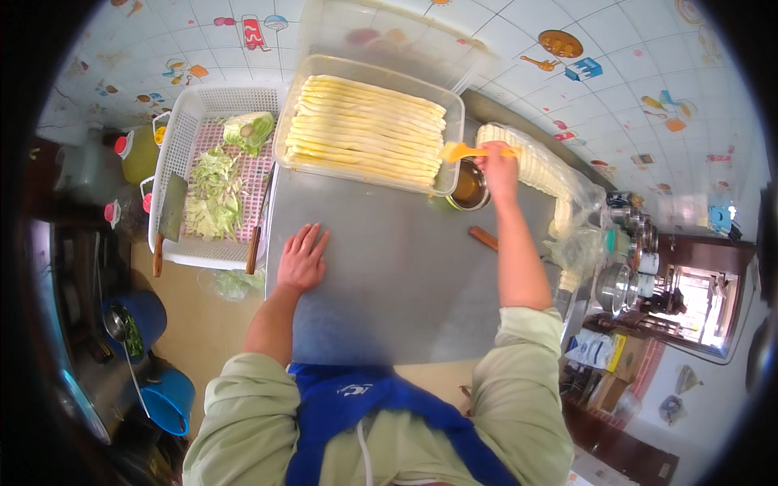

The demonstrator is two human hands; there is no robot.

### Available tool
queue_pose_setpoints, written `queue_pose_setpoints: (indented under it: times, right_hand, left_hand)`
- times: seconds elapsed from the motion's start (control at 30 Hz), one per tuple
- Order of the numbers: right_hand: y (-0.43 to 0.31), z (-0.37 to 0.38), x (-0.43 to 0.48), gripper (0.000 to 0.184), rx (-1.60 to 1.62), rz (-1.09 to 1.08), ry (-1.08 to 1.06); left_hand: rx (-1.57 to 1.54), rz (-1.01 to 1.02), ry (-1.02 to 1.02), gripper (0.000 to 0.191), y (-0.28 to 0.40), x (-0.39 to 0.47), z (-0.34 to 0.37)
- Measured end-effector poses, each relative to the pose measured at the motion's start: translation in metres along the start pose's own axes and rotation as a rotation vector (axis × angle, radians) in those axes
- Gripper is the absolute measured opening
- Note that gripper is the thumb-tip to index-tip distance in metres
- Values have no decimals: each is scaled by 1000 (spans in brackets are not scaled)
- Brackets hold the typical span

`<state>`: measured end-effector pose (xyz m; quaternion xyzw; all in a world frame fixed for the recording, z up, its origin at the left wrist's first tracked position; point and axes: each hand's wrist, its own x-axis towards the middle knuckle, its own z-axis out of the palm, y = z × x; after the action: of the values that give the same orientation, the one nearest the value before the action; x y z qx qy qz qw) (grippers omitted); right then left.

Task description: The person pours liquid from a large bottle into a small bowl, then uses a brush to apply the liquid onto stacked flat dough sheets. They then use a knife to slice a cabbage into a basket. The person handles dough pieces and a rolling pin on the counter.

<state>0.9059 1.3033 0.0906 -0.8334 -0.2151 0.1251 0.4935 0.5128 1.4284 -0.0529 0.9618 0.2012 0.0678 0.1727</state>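
Observation:
My right hand [501,167] grips an orange-yellow pastry brush [471,152]. The brush head is at the right rim of a clear plastic tub [364,179], above a round metal bowl [469,188] of amber liquid, probably oil. Inside the tub, long pale dough strips [368,130] lie side by side, with a yellowish sheen. My left hand [302,258] rests palm down on the grey metal tabletop [389,273], holding nothing, thumb apart from the fingers. Beneath my right forearm lies a brown wood-like piece [483,238], partly hidden.
A white plastic basket [213,258] at left holds shredded cabbage [213,194], a cut cabbage head [249,132], a cleaver [174,203] and a long knife [255,243]. Plastic-wrapped dough pieces [529,164] line the right edge. Blue buckets [167,401] stand at lower left.

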Motion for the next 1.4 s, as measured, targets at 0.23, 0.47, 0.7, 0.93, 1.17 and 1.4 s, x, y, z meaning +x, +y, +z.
queue_pose_setpoints:
  times: [0.23, 0.47, 0.7, 0.93, 1.17, 1.4]
  right_hand:
    - [85, -48, -31, 22, -17, 193, 248]
    - [118, -36, -40, 24, -60, 167, 161]
    - [110, -55, -50, 28, -47, 198, 436]
    - [35, -3, -13, 17, 1027, 345, 490]
    - [-49, 192, 26, 20, 596, 8, -297]
    - [-38, 203, 54, 22, 22, -171, -491]
  left_hand:
    - [-6, -1, -8, 56, 3, 0, -2]
    - [43, 6, -23, 55, 1, 1, 1]
    - [36, -3, -25, 54, -1, 0, 3]
    - [-8, -5, -22, 52, -2, -2, -1]
    - [-9, 3, 2, 53, -4, -2, -1]
    - [-17, 7, -4, 54, -5, -3, -1]
